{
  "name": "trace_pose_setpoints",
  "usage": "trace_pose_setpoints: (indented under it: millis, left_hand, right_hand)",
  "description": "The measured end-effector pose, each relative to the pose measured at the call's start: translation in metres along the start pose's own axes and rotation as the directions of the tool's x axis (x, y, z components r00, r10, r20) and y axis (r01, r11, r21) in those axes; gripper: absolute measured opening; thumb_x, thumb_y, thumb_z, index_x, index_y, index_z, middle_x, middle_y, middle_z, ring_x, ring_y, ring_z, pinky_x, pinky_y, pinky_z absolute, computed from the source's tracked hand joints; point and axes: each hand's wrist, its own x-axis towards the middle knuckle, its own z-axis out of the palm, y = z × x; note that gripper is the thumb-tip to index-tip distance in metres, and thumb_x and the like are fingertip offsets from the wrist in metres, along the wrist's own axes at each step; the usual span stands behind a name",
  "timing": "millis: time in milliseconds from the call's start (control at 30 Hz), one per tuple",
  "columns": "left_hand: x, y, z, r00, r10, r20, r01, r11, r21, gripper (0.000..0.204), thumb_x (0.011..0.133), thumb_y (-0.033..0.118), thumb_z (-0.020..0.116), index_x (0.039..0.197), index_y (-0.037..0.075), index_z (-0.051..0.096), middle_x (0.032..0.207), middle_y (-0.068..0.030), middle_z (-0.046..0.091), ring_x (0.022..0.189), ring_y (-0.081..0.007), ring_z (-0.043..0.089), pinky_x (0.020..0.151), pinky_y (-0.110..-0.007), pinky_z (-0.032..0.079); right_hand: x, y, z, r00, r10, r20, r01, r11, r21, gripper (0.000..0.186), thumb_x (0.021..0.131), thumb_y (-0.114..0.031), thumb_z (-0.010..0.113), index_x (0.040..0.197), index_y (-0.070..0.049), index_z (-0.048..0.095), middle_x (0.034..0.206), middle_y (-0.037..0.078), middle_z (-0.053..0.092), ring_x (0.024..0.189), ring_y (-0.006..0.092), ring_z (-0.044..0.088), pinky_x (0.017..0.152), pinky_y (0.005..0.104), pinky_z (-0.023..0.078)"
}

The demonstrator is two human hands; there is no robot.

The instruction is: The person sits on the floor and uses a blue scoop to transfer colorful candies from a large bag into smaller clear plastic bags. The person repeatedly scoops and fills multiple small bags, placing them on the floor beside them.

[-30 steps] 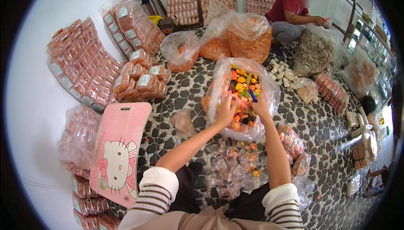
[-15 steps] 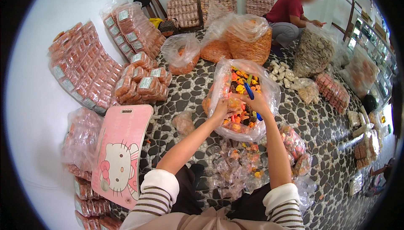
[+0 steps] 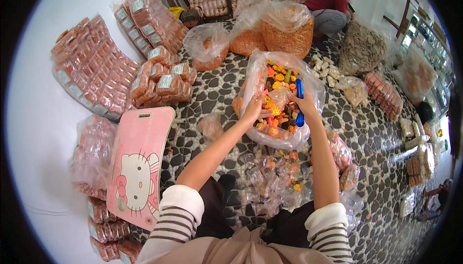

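Observation:
In the middle, a large open clear bag (image 3: pixel 314 88) holds bright orange, yellow, green and dark snack pieces (image 3: pixel 279 73). Over it, my left hand (image 3: pixel 258 109) is closed on a small clear plastic bag (image 3: pixel 278 95) with yellow and orange pieces in and around it. Facing it, my right hand (image 3: pixel 304 105) is closed, thumb and fingertips at that small bag, with a long blue plastic tool (image 3: pixel 299 89) held along the hand; what kind of tool is unclear. Just below lie loose small clear bags (image 3: pixel 263 184), some with colourful bits.
Stacked packs of orange snacks (image 3: pixel 96 66) line the left wall by a pink cartoon board (image 3: pixel 132 138). Large filled sacks (image 3: pixel 284 37) stand behind. A co-worker in red (image 3: pixel 325 1) squats at back right beside a sack of grey pieces (image 3: pixel 361 51). Packs (image 3: pixel 381 95) lie right.
My hands have moved up slightly with the small bag between them; the blue tool has turned upright along my right hand. The co-worker has bent lower, hands now mostly hidden.

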Motion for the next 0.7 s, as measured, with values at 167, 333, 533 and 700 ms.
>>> trace_pose_setpoints:
  millis: [167, 333, 533, 700]
  left_hand:
    - [-0.005, 0.002, 0.007, 0.999, 0.011, 0.041, -0.013, 0.999, 0.043, 0.063, 0.086, 0.049, 0.047, 0.129, 0.005, 0.032, 0.118, -0.0119, 0.045, 0.091, -0.0174, 0.057, 0.078, -0.029, 0.05]
    - [-0.018, 0.012, 0.014, 0.919, 0.392, 0.036, -0.376, 0.848, 0.374, 0.04, 0.085, 0.024, 0.059, 0.116, 0.002, 0.047, 0.105, -0.0064, 0.055, 0.094, -0.011, 0.055, 0.076, -0.025, 0.048]
    - [-0.061, -0.008, 0.054, 0.752, 0.395, 0.528, -0.622, 0.691, 0.368, 0.022, 0.081, 0.014, 0.06, 0.101, 0.006, 0.055, 0.097, -0.0049, 0.06, 0.082, -0.0147, 0.058, 0.073, -0.027, 0.047]
    - [-0.096, -0.093, 0.065, 0.458, -0.033, 0.888, -0.884, 0.093, 0.459, 0.024, 0.077, 0.018, 0.061, 0.099, 0.011, 0.056, 0.09, -0.005, 0.057, 0.08, -0.0212, 0.06, 0.07, -0.034, 0.049]
  right_hand:
    - [-0.007, 0.0, 0.004, 0.997, 0.075, 0.02, -0.069, 0.977, -0.204, 0.019, 0.078, -0.018, 0.064, 0.071, -0.002, 0.058, 0.054, 0.001, 0.051, 0.043, 0.0085, 0.045, 0.04, 0.0223, 0.033]
    - [-0.023, -0.015, -0.008, 0.997, 0.036, 0.064, -0.023, 0.982, -0.189, 0.019, 0.082, -0.023, 0.06, 0.082, -0.004, 0.058, 0.063, 0.002, 0.054, 0.048, 0.007, 0.047, 0.04, 0.0206, 0.034]
    - [-0.055, 0.002, -0.09, 0.965, -0.134, -0.227, 0.102, 0.984, -0.149, 0.019, 0.087, -0.022, 0.053, 0.09, -0.004, 0.059, 0.071, 0.001, 0.056, 0.049, 0.0054, 0.046, 0.04, 0.0202, 0.032]
    - [-0.126, 0.113, -0.146, 0.905, 0.033, -0.424, -0.229, 0.879, -0.419, 0.019, 0.084, -0.019, 0.052, 0.089, -0.003, 0.06, 0.074, 0.008, 0.062, 0.057, 0.0128, 0.057, 0.051, 0.0274, 0.044]
